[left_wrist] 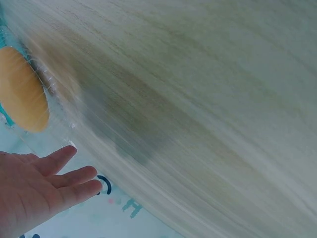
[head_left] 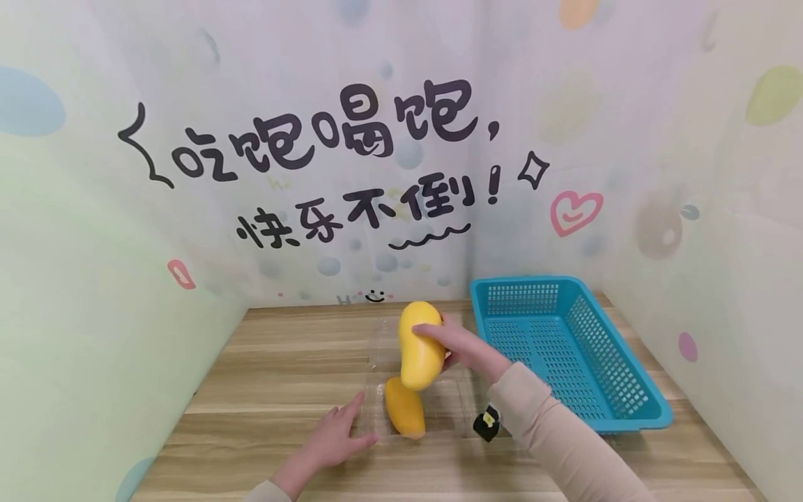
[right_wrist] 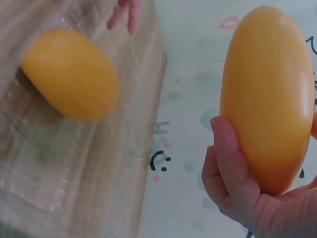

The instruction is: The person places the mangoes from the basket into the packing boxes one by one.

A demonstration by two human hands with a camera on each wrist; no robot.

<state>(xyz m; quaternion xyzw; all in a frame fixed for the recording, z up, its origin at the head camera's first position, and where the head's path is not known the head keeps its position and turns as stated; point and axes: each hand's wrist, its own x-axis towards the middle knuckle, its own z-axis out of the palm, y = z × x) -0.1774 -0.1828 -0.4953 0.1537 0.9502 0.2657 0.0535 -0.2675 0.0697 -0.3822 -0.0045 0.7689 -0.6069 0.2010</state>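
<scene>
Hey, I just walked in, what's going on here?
A person's right hand holds a yellow mango up over a clear plastic container, where a second mango lies toward the left. The left hand, fingers extended, is at the container's left edge. A blue basket stands on the wooden table to the right.

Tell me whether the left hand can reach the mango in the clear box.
Probably yes: the left hand is free beside the clear box, and the mango looks uncovered, though the right hand holds another mango nearby.
</scene>
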